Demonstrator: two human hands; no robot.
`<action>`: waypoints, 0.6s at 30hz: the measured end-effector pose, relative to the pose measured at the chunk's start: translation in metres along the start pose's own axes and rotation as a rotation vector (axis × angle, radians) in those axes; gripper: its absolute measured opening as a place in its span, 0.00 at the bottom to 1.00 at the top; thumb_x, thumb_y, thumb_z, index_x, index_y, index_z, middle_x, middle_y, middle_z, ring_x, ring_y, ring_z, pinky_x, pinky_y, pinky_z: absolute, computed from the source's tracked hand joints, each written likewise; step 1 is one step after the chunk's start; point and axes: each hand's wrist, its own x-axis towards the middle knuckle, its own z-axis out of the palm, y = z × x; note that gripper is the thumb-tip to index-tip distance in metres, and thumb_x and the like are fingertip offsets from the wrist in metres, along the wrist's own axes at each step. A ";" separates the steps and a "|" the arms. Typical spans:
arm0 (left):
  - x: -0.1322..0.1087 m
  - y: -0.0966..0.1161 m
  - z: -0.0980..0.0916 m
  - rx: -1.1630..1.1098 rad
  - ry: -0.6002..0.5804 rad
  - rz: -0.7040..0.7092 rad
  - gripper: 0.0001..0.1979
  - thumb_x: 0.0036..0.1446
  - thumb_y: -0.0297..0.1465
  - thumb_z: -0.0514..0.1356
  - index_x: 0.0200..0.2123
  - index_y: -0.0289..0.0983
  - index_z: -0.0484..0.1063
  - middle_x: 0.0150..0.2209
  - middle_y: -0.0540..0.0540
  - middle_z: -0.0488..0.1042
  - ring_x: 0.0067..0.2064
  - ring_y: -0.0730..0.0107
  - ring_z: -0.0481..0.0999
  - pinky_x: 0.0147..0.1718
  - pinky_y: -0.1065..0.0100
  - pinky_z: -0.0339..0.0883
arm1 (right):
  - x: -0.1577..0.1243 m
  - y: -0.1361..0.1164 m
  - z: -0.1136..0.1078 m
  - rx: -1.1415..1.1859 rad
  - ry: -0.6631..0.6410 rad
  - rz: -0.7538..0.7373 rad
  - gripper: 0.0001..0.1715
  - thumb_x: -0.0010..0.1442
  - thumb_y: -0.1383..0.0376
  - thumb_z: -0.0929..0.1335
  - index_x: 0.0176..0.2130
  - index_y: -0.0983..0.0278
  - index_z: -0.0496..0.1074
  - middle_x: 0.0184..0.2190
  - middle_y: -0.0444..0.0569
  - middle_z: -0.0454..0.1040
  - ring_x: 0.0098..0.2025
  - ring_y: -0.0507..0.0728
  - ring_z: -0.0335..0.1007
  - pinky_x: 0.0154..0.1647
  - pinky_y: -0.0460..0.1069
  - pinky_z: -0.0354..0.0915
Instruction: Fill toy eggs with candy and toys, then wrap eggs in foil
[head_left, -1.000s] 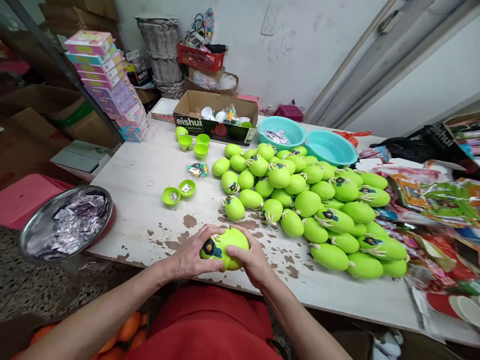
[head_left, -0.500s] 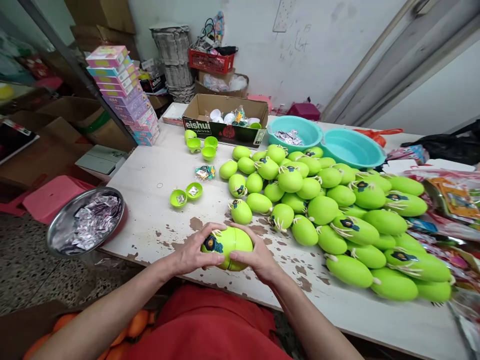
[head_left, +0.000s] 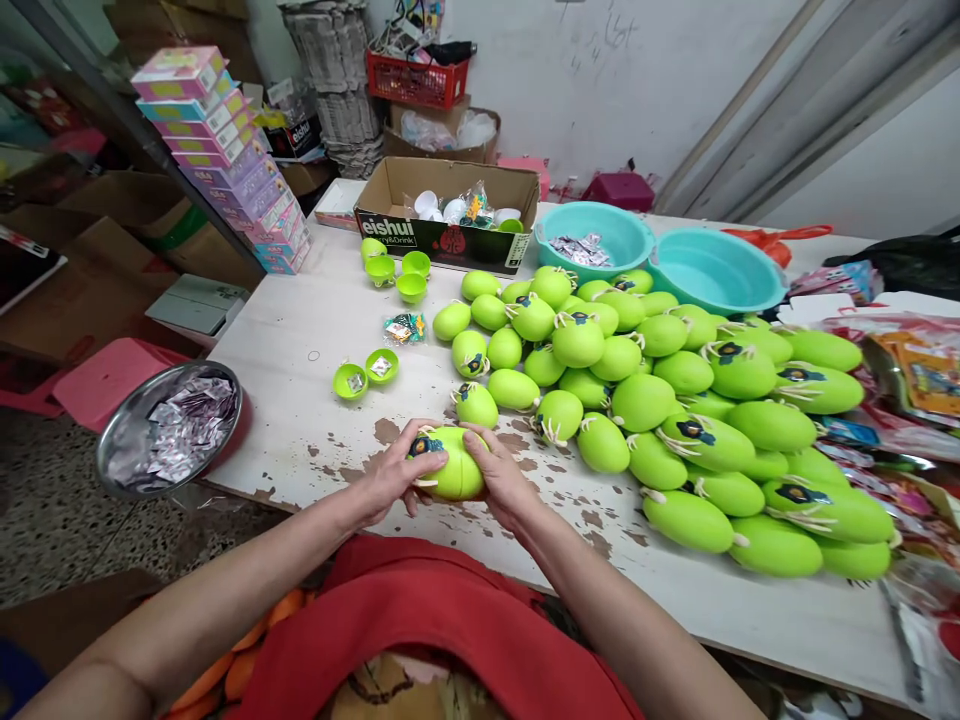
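Between my two hands is a lime-green plastic egg (head_left: 456,466) with a seam around its middle and a dark printed eye at its left end. My left hand (head_left: 397,468) wraps the printed end, thumb across the top. Around the plain right end closes my right hand (head_left: 496,474). The egg is held just above the near table edge. Beyond it lie two small green half shells (head_left: 349,381) with silvery packets in them. A clear bag of small colourful pieces (head_left: 405,328) rests farther back, near several green cups (head_left: 412,288).
Many green eggs (head_left: 645,402) are heaped on the right of the table (head_left: 300,430). Two turquoise basins (head_left: 716,268) and a cardboard box (head_left: 450,240) stand behind. A metal bowl of sachets (head_left: 171,428) is at left, with stacked pink boxes (head_left: 217,150) beyond.
The egg has turned slightly in my hands, and its two halves now sit closer together at the seam. My view has tilted a little downward.
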 end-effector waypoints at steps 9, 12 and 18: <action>0.012 0.035 0.023 -0.130 0.081 -0.195 0.27 0.51 0.49 0.63 0.49 0.43 0.63 0.29 0.52 0.71 0.15 0.78 0.69 0.09 0.79 0.59 | -0.003 -0.031 -0.026 -0.176 -0.224 0.013 0.52 0.38 0.56 0.81 0.56 0.58 0.57 0.46 0.51 0.72 0.37 0.61 0.75 0.19 0.47 0.72; 0.019 0.041 0.038 -0.142 0.164 -0.218 0.25 0.51 0.48 0.62 0.48 0.43 0.64 0.28 0.53 0.70 0.15 0.79 0.67 0.10 0.78 0.59 | -0.004 -0.030 -0.027 -0.133 -0.140 -0.009 0.47 0.41 0.54 0.80 0.54 0.57 0.60 0.43 0.49 0.72 0.33 0.59 0.76 0.16 0.46 0.70; 0.032 0.044 0.050 -0.209 0.216 -0.262 0.21 0.52 0.46 0.62 0.44 0.42 0.65 0.30 0.52 0.70 0.19 0.76 0.70 0.11 0.78 0.59 | -0.003 -0.030 -0.028 -0.110 -0.039 -0.014 0.44 0.41 0.53 0.79 0.52 0.58 0.61 0.40 0.47 0.72 0.30 0.60 0.77 0.15 0.48 0.71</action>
